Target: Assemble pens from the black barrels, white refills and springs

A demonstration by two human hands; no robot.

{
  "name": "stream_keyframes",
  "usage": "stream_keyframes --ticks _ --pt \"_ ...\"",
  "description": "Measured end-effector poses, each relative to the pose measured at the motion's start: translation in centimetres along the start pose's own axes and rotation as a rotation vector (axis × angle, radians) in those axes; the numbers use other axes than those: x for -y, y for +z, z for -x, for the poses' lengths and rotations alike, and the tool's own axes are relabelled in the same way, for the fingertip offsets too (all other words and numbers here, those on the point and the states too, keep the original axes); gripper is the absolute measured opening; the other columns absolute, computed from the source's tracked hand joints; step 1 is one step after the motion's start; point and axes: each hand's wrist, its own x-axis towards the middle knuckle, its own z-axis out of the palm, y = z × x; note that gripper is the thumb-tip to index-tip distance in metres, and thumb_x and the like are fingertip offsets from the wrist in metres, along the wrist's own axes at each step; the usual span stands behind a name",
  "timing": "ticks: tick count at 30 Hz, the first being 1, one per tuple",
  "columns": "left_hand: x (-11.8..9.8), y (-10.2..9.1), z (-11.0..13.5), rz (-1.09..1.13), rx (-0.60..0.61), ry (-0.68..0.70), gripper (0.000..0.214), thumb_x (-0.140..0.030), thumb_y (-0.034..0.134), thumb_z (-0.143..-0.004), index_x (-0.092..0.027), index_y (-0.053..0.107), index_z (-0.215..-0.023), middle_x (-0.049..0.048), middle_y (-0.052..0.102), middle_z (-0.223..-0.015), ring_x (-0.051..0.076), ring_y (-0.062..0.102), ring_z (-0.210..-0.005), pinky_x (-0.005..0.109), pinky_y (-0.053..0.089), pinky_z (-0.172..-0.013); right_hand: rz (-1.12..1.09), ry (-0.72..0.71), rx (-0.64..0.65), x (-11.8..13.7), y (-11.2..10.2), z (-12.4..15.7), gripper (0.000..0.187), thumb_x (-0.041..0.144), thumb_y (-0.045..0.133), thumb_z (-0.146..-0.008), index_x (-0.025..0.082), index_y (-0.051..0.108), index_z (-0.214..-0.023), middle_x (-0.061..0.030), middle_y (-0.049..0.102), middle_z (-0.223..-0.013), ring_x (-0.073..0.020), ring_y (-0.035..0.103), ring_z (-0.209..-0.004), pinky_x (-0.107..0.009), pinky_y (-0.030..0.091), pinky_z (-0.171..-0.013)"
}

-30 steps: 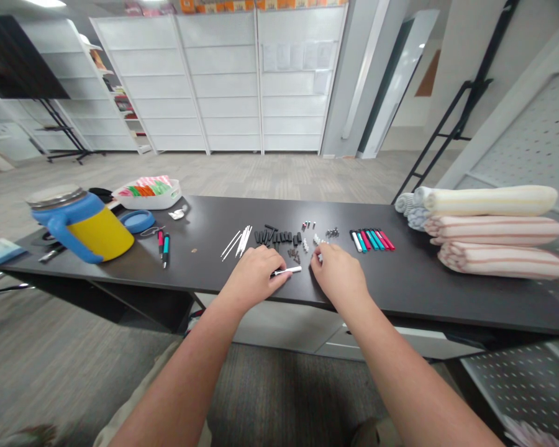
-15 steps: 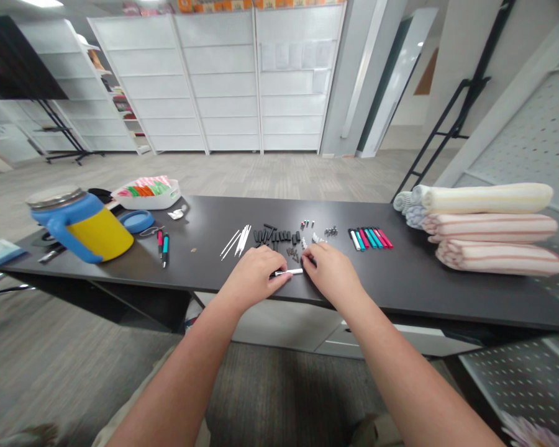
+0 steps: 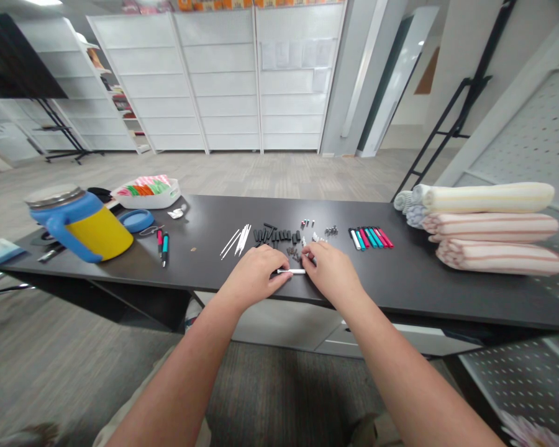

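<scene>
My left hand [image 3: 259,271] pinches a slim white pen barrel [image 3: 297,271] between thumb and fingers, low over the front of the dark table. The barrel lies level, and its left part is hidden by the fingers. My right hand [image 3: 330,267] has its fingers closed by the barrel's right end; what they hold, if anything, is hidden. Just beyond the hands are black pen parts [image 3: 278,236], small brown springs [image 3: 293,253] and little white pieces [image 3: 315,237]. White refills [image 3: 243,240] lie left of them. Coloured pen barrels [image 3: 371,238] form a row at the right.
Silver pen tips [image 3: 330,230] and small coloured caps [image 3: 307,223] sit farther back. Two pens [image 3: 165,249], a blue-and-yellow jug [image 3: 103,231] and a white tray [image 3: 156,202] stand left on the table [image 3: 205,214]. Rolled towels [image 3: 494,226] are stacked at the right end.
The white barrel has shifted slightly to the right, so its end now meets the right fingertips. Less black shows beside the left fingers. Both hands stay nearly in place.
</scene>
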Motion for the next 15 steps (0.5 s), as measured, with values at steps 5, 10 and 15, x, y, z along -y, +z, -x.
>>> stream_keyframes --ticks 5,10,15 --pt "0.1 0.1 0.1 -0.013 -0.007 0.003 0.012 -0.033 0.065 -0.098 -0.024 0.071 -0.102 0.0047 0.076 -0.109 0.024 0.065 -0.108 0.04 0.048 -0.097 -0.108 -0.036 0.01 -0.4 0.0 -0.3 0.01 0.021 0.063 -0.096 0.021 0.072 -0.102 -0.0022 0.075 -0.097 -0.0177 0.068 -0.089 -0.027 0.044 -0.081" --pt "0.4 0.3 0.1 -0.028 -0.008 0.0 0.013 -0.03 0.063 -0.099 -0.023 0.071 -0.106 0.0068 0.075 -0.11 0.025 0.064 -0.107 0.04 0.049 -0.097 -0.224 -0.082 0.018 -0.3 -0.6 -0.2 0.016 0.024 0.057 -0.1 0.021 0.072 -0.103 -0.002 0.076 -0.099 -0.0159 0.066 -0.083 -0.026 0.045 -0.083" --pt "0.4 0.3 -0.1 -0.041 -0.003 -0.009 0.016 -0.028 0.057 -0.103 -0.022 0.071 -0.104 0.0067 0.073 -0.106 0.023 0.064 -0.101 0.04 0.049 -0.094 -0.242 -0.197 0.085 0.0 -1.1 0.0 0.02 0.032 0.058 -0.103 0.021 0.074 -0.103 -0.0047 0.074 -0.104 -0.0177 0.067 -0.097 -0.028 0.046 -0.088"
